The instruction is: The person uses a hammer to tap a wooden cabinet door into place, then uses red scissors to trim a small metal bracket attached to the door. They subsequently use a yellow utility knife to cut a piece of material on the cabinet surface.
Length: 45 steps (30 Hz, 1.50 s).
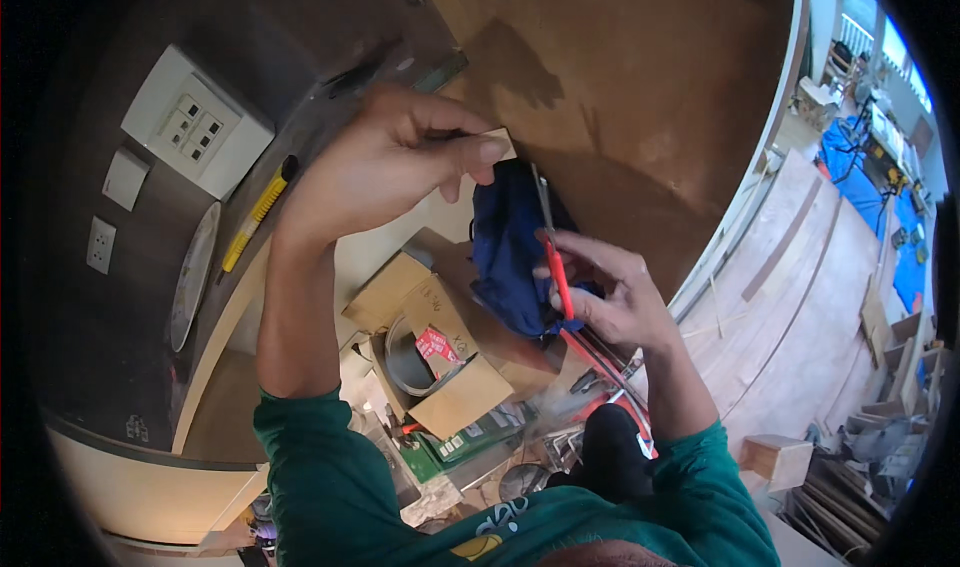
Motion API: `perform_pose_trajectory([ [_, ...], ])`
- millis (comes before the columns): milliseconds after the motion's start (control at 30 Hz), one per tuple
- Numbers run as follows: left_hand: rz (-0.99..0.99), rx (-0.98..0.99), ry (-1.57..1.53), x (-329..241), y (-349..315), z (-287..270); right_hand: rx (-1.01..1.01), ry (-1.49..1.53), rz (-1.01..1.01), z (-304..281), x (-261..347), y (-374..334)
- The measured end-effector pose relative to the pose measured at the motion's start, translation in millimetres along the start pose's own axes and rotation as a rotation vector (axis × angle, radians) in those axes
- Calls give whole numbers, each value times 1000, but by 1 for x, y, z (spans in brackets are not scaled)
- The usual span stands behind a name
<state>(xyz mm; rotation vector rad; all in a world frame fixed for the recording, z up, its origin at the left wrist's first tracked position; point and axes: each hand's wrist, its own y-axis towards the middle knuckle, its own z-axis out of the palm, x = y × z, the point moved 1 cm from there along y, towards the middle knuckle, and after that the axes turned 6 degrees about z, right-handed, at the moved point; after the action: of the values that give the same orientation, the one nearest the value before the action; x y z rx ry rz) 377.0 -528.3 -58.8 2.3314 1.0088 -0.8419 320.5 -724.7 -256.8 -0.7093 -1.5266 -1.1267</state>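
A pale piece [507,147] is pinched in the left hand [385,167], near the tips of the scissors [558,279] held in the right hand [622,292], and is best kept steady, with the blades [544,202] guided slowly, well clear of the thumb.

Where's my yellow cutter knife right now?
The yellow cutter knife is on the left side of the head view, between the white switch panel and the wrist of your left hand.
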Motion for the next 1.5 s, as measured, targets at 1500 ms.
perform_pose_trajectory([
  [1500, -64, 15, 64, 1, 5, 6, -185, 97, -277, 17, -3, 49],
])
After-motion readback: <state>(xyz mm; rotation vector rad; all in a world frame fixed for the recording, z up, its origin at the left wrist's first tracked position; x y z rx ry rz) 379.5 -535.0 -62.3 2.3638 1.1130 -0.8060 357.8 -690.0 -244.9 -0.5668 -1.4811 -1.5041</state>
